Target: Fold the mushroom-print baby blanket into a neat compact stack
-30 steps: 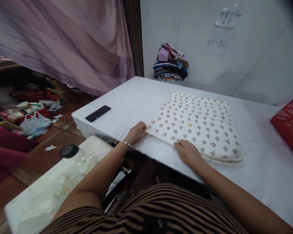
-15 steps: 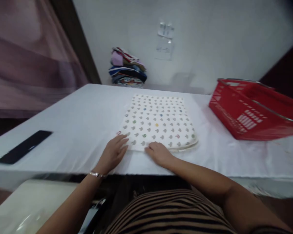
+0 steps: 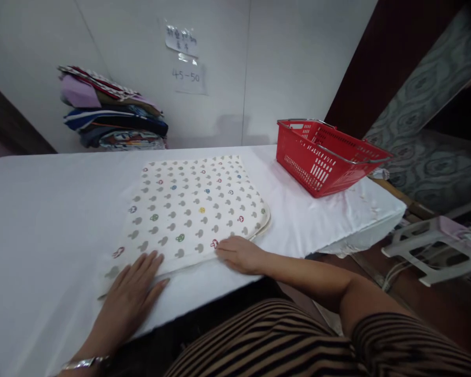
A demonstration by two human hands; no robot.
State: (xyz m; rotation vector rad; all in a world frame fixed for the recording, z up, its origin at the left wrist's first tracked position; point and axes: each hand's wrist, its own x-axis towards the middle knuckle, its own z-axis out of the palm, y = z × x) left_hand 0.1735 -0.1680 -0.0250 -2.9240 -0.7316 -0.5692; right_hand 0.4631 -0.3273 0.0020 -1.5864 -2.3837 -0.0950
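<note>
A folded cream cloth (image 3: 192, 209) printed with small grey and coloured mushroom shapes lies flat on the white-covered table (image 3: 43, 209). My left hand (image 3: 131, 293) rests flat, fingers spread, on the cloth's near left corner. A bracelet sits on that wrist. My right hand (image 3: 239, 254) lies at the cloth's near edge towards the right, fingertips touching the edge. Neither hand grips anything.
A red plastic basket (image 3: 325, 154) with a metal handle stands on the table's right end. A stack of folded fabrics (image 3: 110, 112) sits against the white wall at the back left. Paper notes (image 3: 184, 57) hang on the wall. A white stool (image 3: 432, 248) stands on the floor at right.
The view has swung right; the phone and curtain have left the frame and the basket is fully visible. My left hand went from pinching the cloth's corner to lying flat on it.
</note>
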